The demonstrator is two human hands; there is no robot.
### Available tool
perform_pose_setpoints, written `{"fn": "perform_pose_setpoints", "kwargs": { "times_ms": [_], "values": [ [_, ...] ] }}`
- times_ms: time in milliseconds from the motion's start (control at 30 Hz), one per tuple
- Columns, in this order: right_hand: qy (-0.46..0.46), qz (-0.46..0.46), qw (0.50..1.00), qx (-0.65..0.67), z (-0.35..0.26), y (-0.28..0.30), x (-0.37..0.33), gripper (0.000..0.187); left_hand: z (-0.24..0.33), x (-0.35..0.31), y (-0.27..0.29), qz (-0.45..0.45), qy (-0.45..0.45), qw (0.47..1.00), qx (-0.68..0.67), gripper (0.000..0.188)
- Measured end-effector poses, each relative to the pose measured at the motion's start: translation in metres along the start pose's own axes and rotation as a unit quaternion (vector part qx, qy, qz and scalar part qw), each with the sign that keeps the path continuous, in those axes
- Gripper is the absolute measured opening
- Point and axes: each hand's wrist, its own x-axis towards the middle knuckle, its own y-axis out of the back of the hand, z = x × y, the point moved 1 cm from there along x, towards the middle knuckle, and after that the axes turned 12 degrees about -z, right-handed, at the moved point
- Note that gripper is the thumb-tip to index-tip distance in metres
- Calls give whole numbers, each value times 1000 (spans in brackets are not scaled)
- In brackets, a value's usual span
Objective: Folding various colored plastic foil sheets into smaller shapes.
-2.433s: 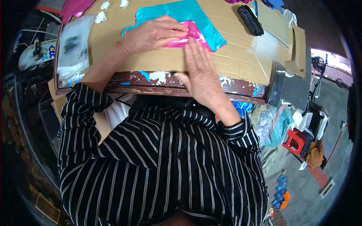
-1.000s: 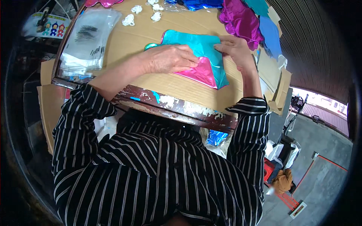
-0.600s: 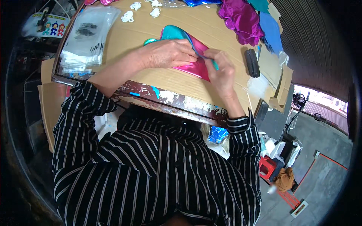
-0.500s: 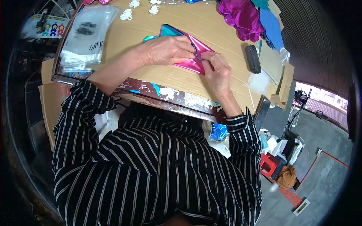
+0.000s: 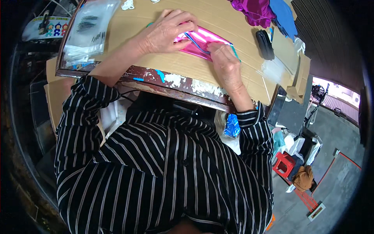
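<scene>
A shiny pink piece of cloth (image 5: 202,37) lies on the cardboard table top, with a teal edge at its right end and a dark blue cord or trim running across it. My left hand (image 5: 167,31) grips its left end, thumb below and bent fingers above. A bit of teal shows beside the left wrist. With fingers pinched, my right hand (image 5: 226,62) holds the cloth's lower right part by the blue trim. The fingertips of the right hand are partly hidden by its own knuckles.
Clear plastic bags (image 5: 87,31) lie at the left, and small white bundles (image 5: 127,4) at the back. Purple cloth (image 5: 255,11), blue cloth (image 5: 282,19) and a black case (image 5: 265,45) are at the right. The table's worn front edge (image 5: 175,84) runs before me.
The cloth has been turned or opened out: more pink faces up, and teal now shows at its right end. My left hand has moved left and away from my right hand.
</scene>
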Motion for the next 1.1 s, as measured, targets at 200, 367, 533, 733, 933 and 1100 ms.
{"fn": "perform_pose_setpoints", "kwargs": {
  "times_ms": [200,367,533,733,933,1100],
  "values": [
    [11,-5,1000,-20,-2,1,-7,26,-3,-3,-3,-19,-15,1000,-11,31],
    [9,-30,999,-25,-3,3,-12,28,-3,-3,-4,-12,-15,1000,-2,33],
    [18,-55,998,-34,-4,2,-12,28,-5,-5,-4,-13,-2,1000,0,33],
    [13,-59,997,-54,-3,9,-19,28,-3,1,-4,2,-36,999,-12,37],
    [23,-53,996,-66,-4,3,-18,29,-4,-4,0,-23,-52,998,-13,37],
    [39,-51,995,-82,-6,2,-15,29,16,7,-9,19,-9,997,-70,30]
  ]
}}
